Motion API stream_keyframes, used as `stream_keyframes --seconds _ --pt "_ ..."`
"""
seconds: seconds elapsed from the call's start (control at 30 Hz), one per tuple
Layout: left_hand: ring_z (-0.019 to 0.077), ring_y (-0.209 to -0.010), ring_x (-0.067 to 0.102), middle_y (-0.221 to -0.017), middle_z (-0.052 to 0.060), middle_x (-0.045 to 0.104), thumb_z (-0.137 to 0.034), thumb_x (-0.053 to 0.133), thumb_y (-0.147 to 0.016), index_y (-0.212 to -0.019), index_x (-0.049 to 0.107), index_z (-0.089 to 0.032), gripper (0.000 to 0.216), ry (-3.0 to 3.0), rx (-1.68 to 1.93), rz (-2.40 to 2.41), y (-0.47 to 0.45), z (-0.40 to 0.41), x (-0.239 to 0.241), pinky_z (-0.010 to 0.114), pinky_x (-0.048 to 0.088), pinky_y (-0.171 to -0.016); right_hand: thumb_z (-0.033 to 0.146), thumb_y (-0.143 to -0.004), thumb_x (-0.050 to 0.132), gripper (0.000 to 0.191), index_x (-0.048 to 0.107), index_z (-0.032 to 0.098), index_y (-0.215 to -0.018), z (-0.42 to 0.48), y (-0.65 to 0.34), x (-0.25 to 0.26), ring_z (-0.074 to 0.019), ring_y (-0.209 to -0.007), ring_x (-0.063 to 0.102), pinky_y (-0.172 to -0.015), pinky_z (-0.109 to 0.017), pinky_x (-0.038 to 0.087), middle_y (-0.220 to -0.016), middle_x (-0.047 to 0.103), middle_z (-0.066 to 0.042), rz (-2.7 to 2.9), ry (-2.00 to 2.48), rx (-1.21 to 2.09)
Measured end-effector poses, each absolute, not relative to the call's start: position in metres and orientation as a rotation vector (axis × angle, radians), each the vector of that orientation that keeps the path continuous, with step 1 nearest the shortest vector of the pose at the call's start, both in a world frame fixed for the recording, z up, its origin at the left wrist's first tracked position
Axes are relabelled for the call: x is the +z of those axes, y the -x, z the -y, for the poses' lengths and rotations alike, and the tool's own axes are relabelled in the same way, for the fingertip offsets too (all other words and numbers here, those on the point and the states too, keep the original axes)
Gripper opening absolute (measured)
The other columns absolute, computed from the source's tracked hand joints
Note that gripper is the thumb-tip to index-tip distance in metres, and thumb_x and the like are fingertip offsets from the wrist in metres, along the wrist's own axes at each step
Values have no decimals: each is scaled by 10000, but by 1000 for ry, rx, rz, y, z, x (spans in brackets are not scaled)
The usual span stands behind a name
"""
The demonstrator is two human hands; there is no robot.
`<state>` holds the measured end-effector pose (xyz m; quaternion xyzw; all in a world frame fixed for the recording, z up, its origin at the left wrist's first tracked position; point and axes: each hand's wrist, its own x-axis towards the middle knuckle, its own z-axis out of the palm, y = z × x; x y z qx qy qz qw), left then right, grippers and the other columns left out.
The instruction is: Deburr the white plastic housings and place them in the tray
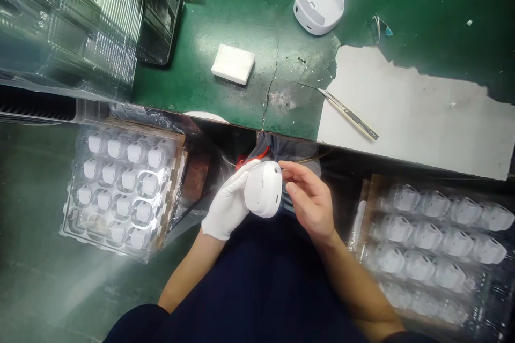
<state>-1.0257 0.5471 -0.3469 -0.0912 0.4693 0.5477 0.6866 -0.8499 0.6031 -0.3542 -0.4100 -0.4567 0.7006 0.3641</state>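
Note:
My left hand [229,198], in a white glove, is closed around a white plastic housing [263,190] in front of my body. The housing has a rounded shape, with a small round hole and a narrow slot on the side facing right. Bare and half curled, my right hand [309,198] is at the housing's right edge. Its index fingertip is at or very near the upper corner, with the thumb apart below it; whether they touch is hard to tell. A similar white housing [319,5] with an open recess lies at the back of the green table [193,86].
A white block [233,63] and a utility knife [350,115] lie on the table, the knife partly over white sheeting [414,112]. Clear plastic trays [72,21] and a black tray [161,27] stand left. Below are trays of white parts, left [120,187] and right [434,252].

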Motion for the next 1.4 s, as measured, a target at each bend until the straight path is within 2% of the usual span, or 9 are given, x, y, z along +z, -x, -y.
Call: stream_keyframes --seconds 0.17,0.27,0.37,0.57,0.77,0.97,1.13,1.27,1.4 --pt "311 -1431 670 -1327 45 819 -384 889 -848 -1369 754 -259 552 250 1277 -1025 1025 -548 -345 439 492 -1269 493 -1013 717 308 862 294 -1198 -608 853 -358 -243 -1022 767 -912 -367 642 -1143 836 -60 1249 1169 1745" --pt "307 -1275 764 -1219 19 847 -444 933 -803 -1390 739 -310 632 274 1337 -1059 1023 -549 -343 465 577 -1179 449 -1013 701 281 879 271 -1138 -612 856 -360 -205 -823 741 -789 -340 636 -941 833 -39 1302 1237 1764" --pt "292 -1177 801 -1187 31 849 -481 938 -806 -1260 793 -261 525 302 1362 -1100 1021 -553 -341 430 621 -1117 417 -1011 676 281 877 241 -1097 -613 858 -362 -185 -723 698 -726 -320 616 -771 774 -18 1303 1267 1786" --pt "236 -1186 794 -1131 27 849 -360 850 -922 -1109 828 -203 245 429 1369 -1152 1022 -559 -337 308 640 -1063 400 -1005 663 266 860 226 -1044 -613 862 -366 -175 -731 690 -711 -295 592 -784 771 -17 1256 1283 1813" --pt "237 -1256 774 -1210 34 840 -376 815 -956 -1161 820 -197 272 347 1378 -1165 1023 -557 -336 310 615 -1123 417 -1015 649 285 855 222 -1046 -613 862 -369 -176 -715 657 -677 -290 548 -762 752 -17 1283 1303 1809" --pt "160 -1029 821 -1122 51 855 -242 652 -1055 -1124 818 -156 199 464 1377 -1160 1022 -562 -325 246 654 -980 420 -1009 667 270 862 234 -1030 -612 863 -370 -179 -735 665 -669 -278 533 -768 759 -17 1252 1292 1827" --pt "178 -1065 807 -1168 71 843 -266 713 -1015 -1146 815 -152 201 326 1402 -1188 1021 -558 -326 265 638 -992 413 -1000 684 248 858 237 -1011 -612 863 -372 -169 -702 671 -648 -277 539 -749 753 -9 1199 1323 1825" --pt "234 -1136 781 -1258 72 808 -401 846 -922 -1338 758 -215 464 32 1368 -1284 1024 -548 -342 347 586 -1075 414 -916 814 253 839 247 -1103 -606 865 -373 -204 -857 761 -761 -317 624 -970 829 -47 1071 1365 1723" --pt "289 -1193 742 -1340 131 742 -468 926 -829 -1556 576 -230 841 -90 1294 -1364 1032 -535 -364 452 555 -1108 368 -831 925 449 799 266 -1249 -591 871 -375 -234 -1048 789 -939 -366 648 -1137 833 -72 1053 1335 1780"
